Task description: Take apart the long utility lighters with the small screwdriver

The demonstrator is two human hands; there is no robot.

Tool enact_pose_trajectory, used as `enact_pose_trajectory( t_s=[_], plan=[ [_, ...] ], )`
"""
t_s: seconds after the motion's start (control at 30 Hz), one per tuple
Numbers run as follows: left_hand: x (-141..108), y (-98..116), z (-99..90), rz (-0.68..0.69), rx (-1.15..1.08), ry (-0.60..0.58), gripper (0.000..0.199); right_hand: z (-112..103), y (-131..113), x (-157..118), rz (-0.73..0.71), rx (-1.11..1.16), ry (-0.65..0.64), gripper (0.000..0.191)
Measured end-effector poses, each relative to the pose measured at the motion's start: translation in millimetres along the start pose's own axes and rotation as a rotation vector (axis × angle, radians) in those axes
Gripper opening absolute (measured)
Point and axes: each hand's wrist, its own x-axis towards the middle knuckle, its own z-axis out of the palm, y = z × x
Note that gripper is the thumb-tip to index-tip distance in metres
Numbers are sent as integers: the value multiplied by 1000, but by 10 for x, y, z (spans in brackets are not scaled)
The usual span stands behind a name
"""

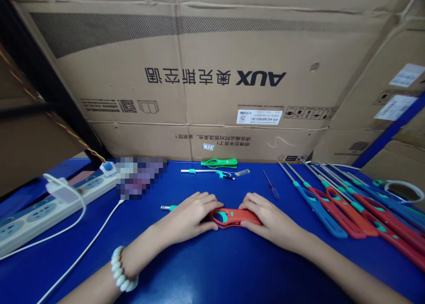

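Observation:
An orange-red gas lighter [234, 216] with a teal trigger lies across the blue table between my hands. My left hand [192, 213] is closed around its trigger end; the metal tube and teal collar stick out past the wrist side. At the handle's other end, my right hand [262, 213] grips with thumb below and fingers above. Beyond them lie a green lighter casing [219, 163], a metal lighter tube [199, 171] with teal parts and wire, and a small clear part [242, 173]. A screwdriver [272, 185] with a purple handle rests right of these.
Several long lighters in blue, red and orange [352, 206] lie side by side at the right. A white power strip [43, 211] with a plugged-in charger and cables runs along the left. A cardboard wall [199, 42] closes off the back. A clear ring-shaped item [403, 192] sits far right.

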Motion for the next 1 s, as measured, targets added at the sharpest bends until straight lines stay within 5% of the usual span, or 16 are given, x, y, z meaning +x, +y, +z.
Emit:
enact_pose_trajectory(
  t_s=[1.0],
  plan=[
    [-13,-22,21,31,-14,21,30,-1,-56,2,22,-59,-31,15]
  ],
)
